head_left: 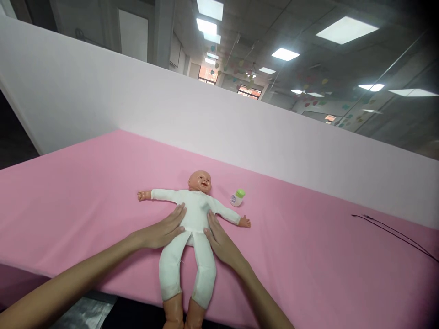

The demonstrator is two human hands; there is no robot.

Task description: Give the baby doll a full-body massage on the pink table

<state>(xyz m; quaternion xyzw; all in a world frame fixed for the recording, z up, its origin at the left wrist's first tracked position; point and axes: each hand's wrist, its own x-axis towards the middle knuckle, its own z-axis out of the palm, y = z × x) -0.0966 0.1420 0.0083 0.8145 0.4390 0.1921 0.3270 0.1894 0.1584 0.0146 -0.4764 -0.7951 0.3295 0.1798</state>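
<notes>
A baby doll (195, 210) with a white cloth body lies on its back on the pink cover (295, 256), head away from me, arms spread and legs towards me. My left hand (164, 228) rests along the left side of its torso, fingers stretched out. On the other side of the torso lies my right hand (219, 237), its fingers also extended against the cloth. Neither hand grips anything. Just beyond the doll's right-hand arm in the view stands a small white bottle (236, 198) with a green lid.
Two thin black cables (394, 232) lie on the pink cover at the right. A white partition (219, 123) runs along the table's far edge. The near table edge crosses below my forearms, and the doll's feet reach it.
</notes>
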